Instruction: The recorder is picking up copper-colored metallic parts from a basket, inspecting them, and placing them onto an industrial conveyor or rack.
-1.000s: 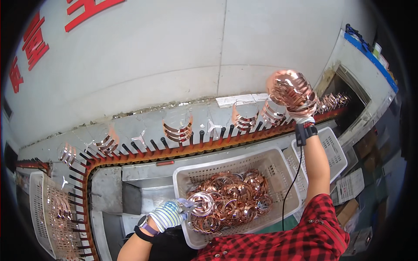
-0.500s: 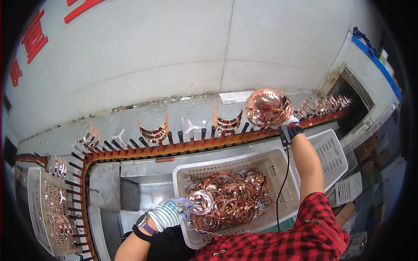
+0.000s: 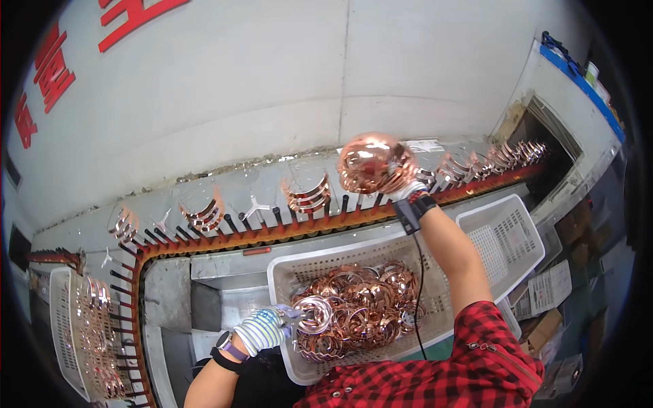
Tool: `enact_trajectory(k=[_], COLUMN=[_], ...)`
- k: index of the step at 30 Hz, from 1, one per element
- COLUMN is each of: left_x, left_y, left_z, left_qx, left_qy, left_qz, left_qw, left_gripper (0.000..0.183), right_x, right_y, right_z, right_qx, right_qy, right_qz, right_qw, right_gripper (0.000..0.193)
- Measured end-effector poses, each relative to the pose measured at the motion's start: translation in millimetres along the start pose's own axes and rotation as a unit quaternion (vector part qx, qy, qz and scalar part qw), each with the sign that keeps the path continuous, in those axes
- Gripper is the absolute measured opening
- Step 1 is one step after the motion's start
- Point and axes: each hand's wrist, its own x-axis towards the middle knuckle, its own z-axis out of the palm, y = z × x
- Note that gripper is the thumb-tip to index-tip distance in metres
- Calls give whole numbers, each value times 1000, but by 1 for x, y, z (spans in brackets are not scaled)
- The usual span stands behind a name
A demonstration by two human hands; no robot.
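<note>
my gloved right hand (image 3: 407,190) has hold of a shiny copper-coloured dome (image 3: 374,163) above the orange track (image 3: 306,228), grip partly hidden; my left hand (image 3: 262,330) curls beside pale rings (image 3: 314,325) at the basket (image 3: 437,299), its hold something i cannot tell.

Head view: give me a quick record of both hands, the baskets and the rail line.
Left hand: striped glove, fingertips by a shiny ring stack; grip unclear
Right hand: white glove, raised, holding a rounded copper-coloured bundle
Middle basket: grey, perforated, heaped with copper-coloured rings
Right basket: pale, perforated
Rail: orange-red, lined with dark-tipped pegs
Behind rail: copper-coloured curved bands
</note>
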Motion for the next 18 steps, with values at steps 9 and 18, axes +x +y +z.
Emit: enact_trajectory(k=[9, 18], left_x=[5, 2], left_y=[-4, 2], left_z=[8, -1], left_qx=[10, -40], left_qy=[-5, -5], left_qz=[-20, -1], left_qw=[1000, 999], left_gripper=[50, 55], right_x=[-56, -112], right_y=[-25, 125], right_z=[-63, -107], right_qx=[-36, -268], right_qy=[122, 27], right_qz=[57, 257], right_qw=[990, 928], right_gripper=[62, 61])
